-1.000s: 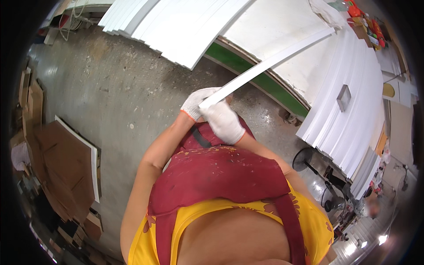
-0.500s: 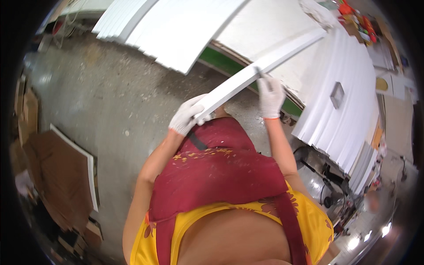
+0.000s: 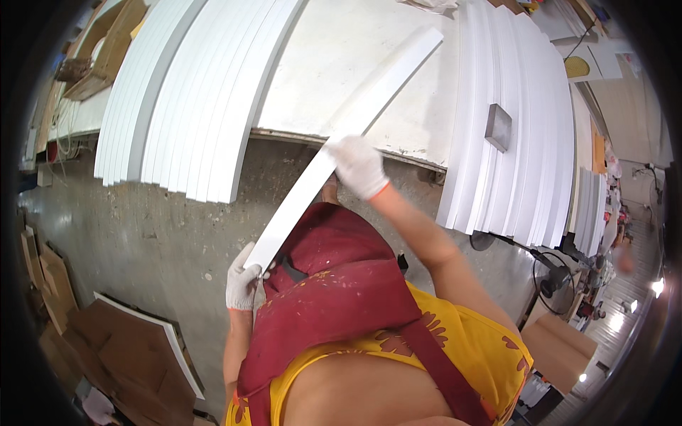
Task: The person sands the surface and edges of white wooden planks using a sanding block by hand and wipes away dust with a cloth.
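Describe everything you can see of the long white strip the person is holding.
The long white strip is a flat, narrow, plain white board with a matte face, lying slanted from lower left to upper right. Its far end rests on the white worktable. The gloved left hand grips its near end; the gloved right hand presses at its middle.

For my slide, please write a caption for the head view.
Both gloved hands, left hand and right hand, hold a long white strip over the workbench.
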A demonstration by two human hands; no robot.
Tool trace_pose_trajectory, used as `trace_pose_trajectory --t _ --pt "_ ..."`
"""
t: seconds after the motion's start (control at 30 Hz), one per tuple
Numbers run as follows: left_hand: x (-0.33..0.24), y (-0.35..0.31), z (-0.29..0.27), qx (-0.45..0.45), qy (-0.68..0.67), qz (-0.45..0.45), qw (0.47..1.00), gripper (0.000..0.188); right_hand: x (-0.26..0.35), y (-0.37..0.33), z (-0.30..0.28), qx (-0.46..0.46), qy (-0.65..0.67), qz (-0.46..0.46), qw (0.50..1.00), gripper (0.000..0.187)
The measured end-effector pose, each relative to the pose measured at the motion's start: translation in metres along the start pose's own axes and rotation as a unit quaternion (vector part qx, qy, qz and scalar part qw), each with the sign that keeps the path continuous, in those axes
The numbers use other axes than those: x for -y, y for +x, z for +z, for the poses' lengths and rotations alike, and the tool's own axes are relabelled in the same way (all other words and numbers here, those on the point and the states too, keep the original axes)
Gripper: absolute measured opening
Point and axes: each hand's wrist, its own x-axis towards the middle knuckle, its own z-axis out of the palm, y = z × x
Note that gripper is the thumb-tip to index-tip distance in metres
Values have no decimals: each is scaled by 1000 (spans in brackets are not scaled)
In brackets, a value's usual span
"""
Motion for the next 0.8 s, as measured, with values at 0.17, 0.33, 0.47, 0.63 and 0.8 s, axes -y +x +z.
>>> trace_pose_trajectory --t 0.17,0.33,0.47,0.63,0.8 --pt "4 0 -4 -9 -27 -15 999 76 -158 72 -30 8 -179 124 976 24" --pt "19 -6 -7 -50 -117 -10 992 69 -293 125 -37 -84 -218 177 956 23" --pt "28 -11 -2 -75 -156 -13 985 64 -375 165 -61 -27 -321 275 906 27" --pt "12 -7 46 -156 -272 -8 949 63 -417 174 -81 -25 -304 323 896 27" --pt "21 2 21 -162 -309 -72 934 63 -386 163 -74 -77 -261 139 952 23"
